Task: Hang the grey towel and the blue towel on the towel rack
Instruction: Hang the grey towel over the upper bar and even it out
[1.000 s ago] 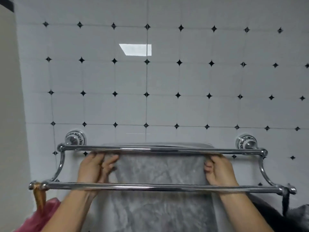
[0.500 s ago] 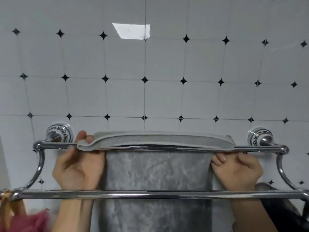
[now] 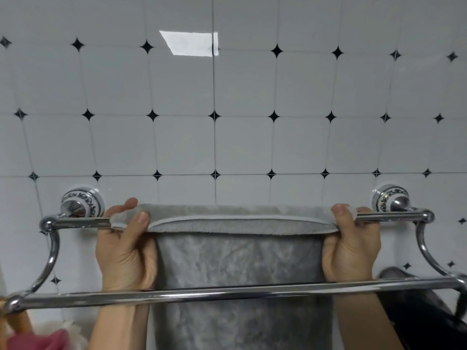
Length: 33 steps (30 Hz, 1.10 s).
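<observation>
A chrome towel rack with two bars is fixed to the tiled wall. The grey towel is draped over its back bar and hangs down behind the front bar. My left hand pinches the towel's top left corner against the back bar. My right hand grips the top right corner the same way. Both arms reach up from under the front bar. No blue towel is in view.
The wall is white tile with small black diamonds. A pink cloth and an orange-brown strap hang at the bottom left. A dark bag-like thing hangs at the right end of the front bar.
My hands have drawn the towel's top edge over the back bar and pulled it forward, so a folded band now lies across the bar. The view has moved closer to the rack.
</observation>
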Tool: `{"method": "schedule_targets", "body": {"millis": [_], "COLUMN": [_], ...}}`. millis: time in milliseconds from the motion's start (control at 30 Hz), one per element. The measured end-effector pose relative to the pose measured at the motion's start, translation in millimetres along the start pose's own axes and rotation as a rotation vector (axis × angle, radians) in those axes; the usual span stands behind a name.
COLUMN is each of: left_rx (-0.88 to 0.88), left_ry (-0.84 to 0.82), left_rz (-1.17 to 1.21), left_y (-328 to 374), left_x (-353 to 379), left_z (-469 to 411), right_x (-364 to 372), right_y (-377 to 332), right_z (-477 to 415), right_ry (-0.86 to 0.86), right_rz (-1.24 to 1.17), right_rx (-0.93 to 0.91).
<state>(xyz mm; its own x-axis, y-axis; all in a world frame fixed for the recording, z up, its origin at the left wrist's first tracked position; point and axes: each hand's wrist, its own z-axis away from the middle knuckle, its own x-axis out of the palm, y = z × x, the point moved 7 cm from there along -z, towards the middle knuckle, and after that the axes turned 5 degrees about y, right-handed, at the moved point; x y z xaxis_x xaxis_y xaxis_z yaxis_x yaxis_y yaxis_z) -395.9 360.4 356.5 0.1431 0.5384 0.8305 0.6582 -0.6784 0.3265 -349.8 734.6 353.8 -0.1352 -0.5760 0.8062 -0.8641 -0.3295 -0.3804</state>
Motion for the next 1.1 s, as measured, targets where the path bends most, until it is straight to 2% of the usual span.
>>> {"method": "schedule_targets", "body": {"millis": [67, 133, 300, 433, 633, 767, 833, 933, 1100], "left_rx": [0.003, 0.035, 0.081, 0.104, 0.054, -0.026, -0.048, -0.071, -0.194], "left_ry": [0.050, 0.058, 0.084, 0.043, 0.004, 0.016, 0.029, -0.006, -0.039], "left_rz": [-0.008, -0.052, -0.151, -0.265, -0.325, -0.387, -0.470, -0.558, -0.756], "left_y": [-2.4, 0.2, 1.5, -0.1, -3.3, -14.8, -17.4, -18.3, -15.2], "left_x": [-6.7, -6.7, -13.0, -12.1, -17.5, -41.9, -64.7, -97.3, -142.1], "left_z": [-0.9, -1.4, 3.2, 14.3, 19.6, 40.2, 57.3, 85.7, 118.2], "right_x": [-6.0, -9.8, -11.6, -11.2, -7.1, -33.2, -53.9, -99.5, -157.9], "right_y": [-2.9, -2.3, 4.4, 3.4, 7.0, 17.8, 23.3, 33.9, 47.3], "right_z": [6.4, 12.4, 17.0, 20.2, 28.5, 41.4, 52.4, 69.7, 99.5], "right_ry": [0.103, 0.159, 0.146, 0.120, 0.023, -0.036, -0.053, 0.018, -0.042], "right_rz": [0.094, 0.182, 0.378, 0.418, 0.306, 0.200, 0.279, 0.452, 0.685], "right_rx": [-0.054, -0.031, 0.018, 0.033, 0.157, 0.240, 0.248, 0.300, 0.445]}}
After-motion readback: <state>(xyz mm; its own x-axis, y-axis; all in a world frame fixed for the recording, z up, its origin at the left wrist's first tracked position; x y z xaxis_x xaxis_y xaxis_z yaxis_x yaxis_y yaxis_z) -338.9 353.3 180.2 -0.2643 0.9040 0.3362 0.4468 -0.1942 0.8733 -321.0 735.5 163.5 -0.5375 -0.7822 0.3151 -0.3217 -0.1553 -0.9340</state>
